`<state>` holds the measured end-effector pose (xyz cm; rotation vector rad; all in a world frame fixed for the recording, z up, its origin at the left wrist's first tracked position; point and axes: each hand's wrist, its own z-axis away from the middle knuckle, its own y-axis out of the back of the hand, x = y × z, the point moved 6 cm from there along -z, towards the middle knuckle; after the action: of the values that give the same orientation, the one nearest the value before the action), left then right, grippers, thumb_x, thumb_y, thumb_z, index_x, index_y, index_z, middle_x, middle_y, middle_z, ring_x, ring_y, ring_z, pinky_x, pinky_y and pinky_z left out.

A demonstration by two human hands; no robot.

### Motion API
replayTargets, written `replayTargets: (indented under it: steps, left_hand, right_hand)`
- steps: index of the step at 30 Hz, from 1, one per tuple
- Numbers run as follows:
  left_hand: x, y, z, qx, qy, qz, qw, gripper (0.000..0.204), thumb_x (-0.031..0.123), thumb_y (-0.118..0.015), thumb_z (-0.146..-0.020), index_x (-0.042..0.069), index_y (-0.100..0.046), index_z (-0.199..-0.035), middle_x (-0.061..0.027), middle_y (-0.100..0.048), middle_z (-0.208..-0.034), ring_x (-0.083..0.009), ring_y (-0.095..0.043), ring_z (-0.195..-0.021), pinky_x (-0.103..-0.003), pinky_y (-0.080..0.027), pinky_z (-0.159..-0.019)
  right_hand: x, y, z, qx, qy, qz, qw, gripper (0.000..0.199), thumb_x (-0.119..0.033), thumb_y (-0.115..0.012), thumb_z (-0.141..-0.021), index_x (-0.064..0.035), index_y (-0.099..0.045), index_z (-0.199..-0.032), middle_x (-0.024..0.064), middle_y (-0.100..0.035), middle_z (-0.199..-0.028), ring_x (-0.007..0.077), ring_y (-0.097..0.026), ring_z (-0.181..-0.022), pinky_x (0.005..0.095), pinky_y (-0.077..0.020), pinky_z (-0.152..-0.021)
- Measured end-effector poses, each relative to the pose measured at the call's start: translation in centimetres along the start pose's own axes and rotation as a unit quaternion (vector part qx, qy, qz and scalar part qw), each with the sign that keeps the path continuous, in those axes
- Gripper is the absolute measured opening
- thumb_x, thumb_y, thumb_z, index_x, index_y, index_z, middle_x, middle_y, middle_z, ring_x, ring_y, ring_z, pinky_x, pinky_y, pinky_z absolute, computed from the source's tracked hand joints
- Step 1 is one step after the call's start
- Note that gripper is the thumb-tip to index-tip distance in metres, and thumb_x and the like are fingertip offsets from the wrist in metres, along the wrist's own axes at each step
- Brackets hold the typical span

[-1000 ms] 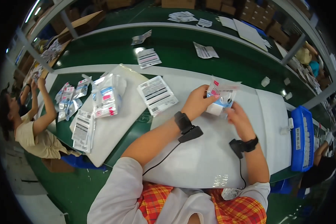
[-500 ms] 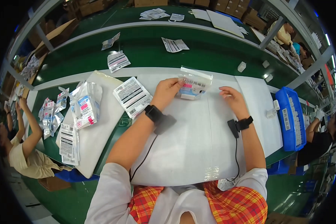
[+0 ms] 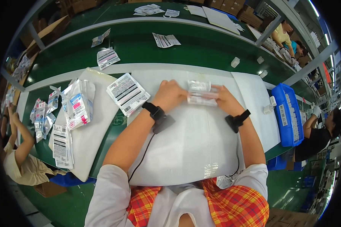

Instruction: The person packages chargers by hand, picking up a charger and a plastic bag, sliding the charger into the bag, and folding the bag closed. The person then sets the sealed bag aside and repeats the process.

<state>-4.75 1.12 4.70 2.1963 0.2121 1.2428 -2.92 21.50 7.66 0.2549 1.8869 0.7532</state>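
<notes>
My left grip [image 3: 172, 95] is closed at the left end of a small clear packet [image 3: 200, 86], with motion blur over the fingertips. My right grip [image 3: 226, 100] is closed on the packet's right side, thumb and fingers at its edge. The packet is therefore between both grips, over the far part of the white sheet [image 3: 182, 140] covering the worktop [image 3: 119, 122]. Its print is too blurred to describe, and I cannot tell whether it touches the sheet.

A black wristband [image 3: 154, 111] is fitted on my left wrist and another on my right; a thin dark cable runs down from each.

To the left, near my left wrist, lies a flat printed pouch [image 3: 128, 94]. Further left, a pile of filled pouches [image 3: 79, 104] rests on a white board [image 3: 88, 145], with a stack of flat pouches [image 3: 62, 147] just nearer to me. Loose silvery pouches [image 3: 43, 117] lie beyond them on green.

To the right, well apart from my right grip, stands a blue bin [image 3: 290, 139] holding rows of white pieces. Two white blocks [image 3: 268, 109] are just beside its left wall.
</notes>
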Motion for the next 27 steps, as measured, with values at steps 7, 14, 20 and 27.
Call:
replayTargets:
  steps: [7, 14, 20, 27]
  left_hand:
    - [1.3, -2.1, 1.4, -0.153, 0.019, -0.124, 0.980, 0.025, 0.014, -0.060, -0.086, 0.021, -0.070, -0.108, -0.0009, -0.060, -0.093, -0.0217, -0.047, -0.100, -0.037, -0.029, -0.092]
    - [1.0, -3.2, 1.3, -0.124, 0.011, -0.143, 0.982, 0.028, 0.015, -0.058, -0.087, 0.023, -0.068, -0.112, 0.0007, -0.055, -0.099, -0.0220, -0.047, -0.100, -0.038, -0.031, -0.090]
    - [0.7, -3.2, 1.1, -0.132, 0.028, -0.144, 0.980, 0.030, 0.014, -0.059, -0.085, 0.023, -0.068, -0.113, 0.0010, -0.054, -0.098, -0.0222, -0.047, -0.100, -0.038, -0.031, -0.090]
    - [0.8, -3.0, 1.5, -0.134, 0.025, -0.136, 0.981, 0.036, 0.008, -0.062, -0.081, 0.023, -0.067, -0.113, 0.0008, -0.055, -0.101, -0.0222, -0.047, -0.102, -0.038, -0.030, -0.092]
  right_hand:
    - [-5.8, -4.8, 2.0, -0.164, -0.051, 0.226, 0.959, 0.025, 0.003, -0.058, -0.077, -0.0045, -0.071, -0.097, 0.0157, -0.068, -0.099, 0.0292, -0.066, -0.083, 0.0351, -0.0506, -0.079]
    - [-3.2, -6.6, 1.4, -0.060, -0.087, 0.171, 0.979, 0.017, -0.004, -0.069, -0.074, -0.0018, -0.071, -0.090, 0.0143, -0.068, -0.084, 0.0290, -0.064, -0.073, 0.0349, -0.0514, -0.069]
    - [-3.1, -6.4, 1.4, -0.010, -0.121, 0.079, 0.989, 0.013, -0.006, -0.070, -0.074, -0.0012, -0.071, -0.086, 0.0142, -0.066, -0.079, 0.0292, -0.063, -0.072, 0.0349, -0.0508, -0.067]
    - [-4.1, -7.0, 1.7, -0.022, -0.059, 0.187, 0.980, 0.008, -0.003, -0.067, -0.075, -0.0012, -0.069, -0.082, 0.0135, -0.065, -0.078, 0.0284, -0.061, -0.070, 0.0352, -0.0488, -0.066]
